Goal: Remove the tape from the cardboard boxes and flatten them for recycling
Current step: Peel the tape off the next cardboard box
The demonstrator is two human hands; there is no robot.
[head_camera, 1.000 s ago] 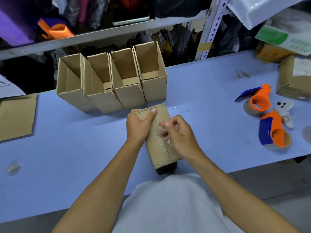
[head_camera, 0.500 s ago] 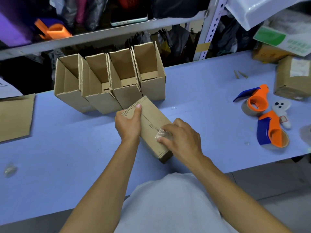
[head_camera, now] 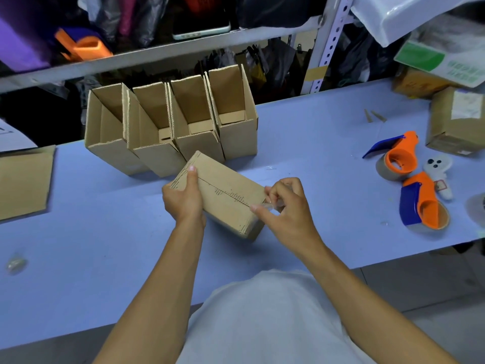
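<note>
On the blue table, near of four open cartons, lies the closed cardboard box, centre seam up. Left hand grips its far-left end, thumb on top. Right hand pinches clear tape at the near-right end. Best play: hold firm, pull low along the seam so the strip comes whole.

We cannot make out the clear tape pinched in the right hand's fingers; it is blurred. The flat cardboard sheet runs off the left edge.
</note>
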